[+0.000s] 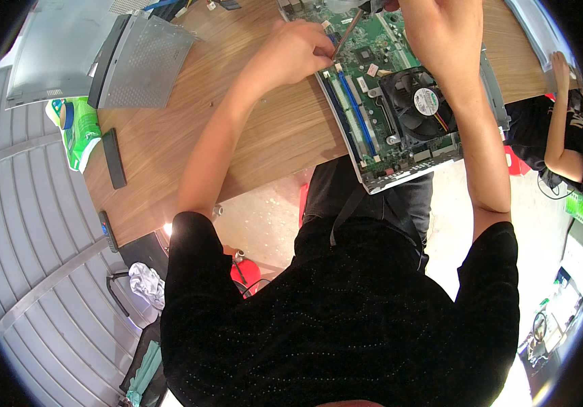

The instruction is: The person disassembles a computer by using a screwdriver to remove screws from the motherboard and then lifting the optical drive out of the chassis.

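**Fine work on an open computer board at the table's near edge**

Nearest the camera, a black shirt [345, 319] fills the lower frame, and both bare forearms rise from it toward a wooden table [278, 136]. An open metal chassis holding a green circuit board [379, 81] lies at the table's near edge, its corner hanging slightly past the wood. A black cooling fan [419, 105] sits on the board's near right part, and long blue and white memory slots [352, 112] run along its left side.

The left hand [298, 51] is closed, fingertips pinched together at the board's left edge, just above the slots, beside a small white connector [338, 67]; what is pinched is too small to be told. The right hand [440, 34] is held over the board's upper part, and a thin brownish rod-like tool [347, 34] slants down from it toward the left fingertips. Whether that hand's fingers are clamped on the tool cannot be told, since the grip is cut off by the frame's top.

For work this fine, the tool tip is best kept steady against the braced left hand, and the overhanging chassis is best pressed flat.

Farther left, a perforated grey metal cover [139, 61], a flat black bar [113, 157] and a green packet [78, 132] are seen.
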The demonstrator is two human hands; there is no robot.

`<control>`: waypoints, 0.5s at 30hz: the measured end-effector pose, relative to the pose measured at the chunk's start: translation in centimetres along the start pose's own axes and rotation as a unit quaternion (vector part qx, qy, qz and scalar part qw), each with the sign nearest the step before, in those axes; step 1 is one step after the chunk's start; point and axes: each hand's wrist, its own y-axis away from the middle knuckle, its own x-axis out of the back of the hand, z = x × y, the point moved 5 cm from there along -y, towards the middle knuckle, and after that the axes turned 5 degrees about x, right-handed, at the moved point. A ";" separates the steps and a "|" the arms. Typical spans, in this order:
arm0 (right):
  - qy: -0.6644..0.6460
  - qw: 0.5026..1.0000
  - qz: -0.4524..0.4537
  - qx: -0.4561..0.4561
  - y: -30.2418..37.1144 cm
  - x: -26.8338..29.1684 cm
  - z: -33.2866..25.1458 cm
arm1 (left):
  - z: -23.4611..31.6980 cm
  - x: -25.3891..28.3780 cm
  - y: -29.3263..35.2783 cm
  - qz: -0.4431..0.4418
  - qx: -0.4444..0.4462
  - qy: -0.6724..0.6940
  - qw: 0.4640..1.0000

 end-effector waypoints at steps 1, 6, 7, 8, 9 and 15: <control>0.000 1.000 -0.001 0.008 0.0 -0.1 -0.2 | 0.1 0.0 0.0 0.010 -0.006 -0.005 1.000; 0.059 0.995 -0.059 0.058 -0.5 -0.2 -0.6 | 0.6 -0.1 -0.3 0.047 -0.036 -0.016 0.998; 0.030 0.996 -0.069 0.050 -0.5 -0.5 -0.8 | 0.6 0.0 -0.4 0.034 -0.032 -0.020 0.999; 0.015 0.996 -0.074 0.046 -0.6 -0.5 -0.9 | 0.6 0.1 -0.4 0.021 -0.027 -0.023 0.999; 0.001 0.996 -0.079 0.041 -0.7 -0.5 -1.0 | 0.7 0.2 -0.4 0.021 -0.027 -0.023 0.999; 0.090 0.991 -0.080 0.054 -0.7 -2.1 -4.1 | -0.2 0.0 -0.1 -0.022 0.024 0.008 0.999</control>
